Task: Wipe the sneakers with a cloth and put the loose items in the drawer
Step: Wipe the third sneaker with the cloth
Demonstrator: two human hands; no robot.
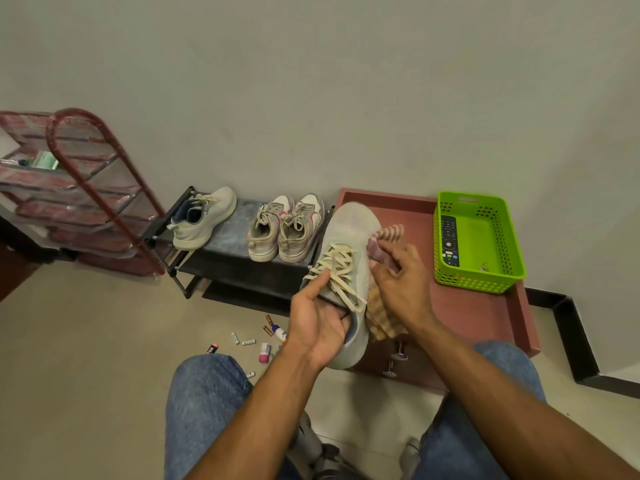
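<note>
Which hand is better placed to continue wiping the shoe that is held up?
The right hand, probably: it already presses the striped cloth against the grey sneaker, while the left hand grips the sneaker's opening.

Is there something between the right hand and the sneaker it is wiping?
Only the cloth. The right hand presses it against the side of the grey sneaker, which the left hand holds by the heel opening.
</note>
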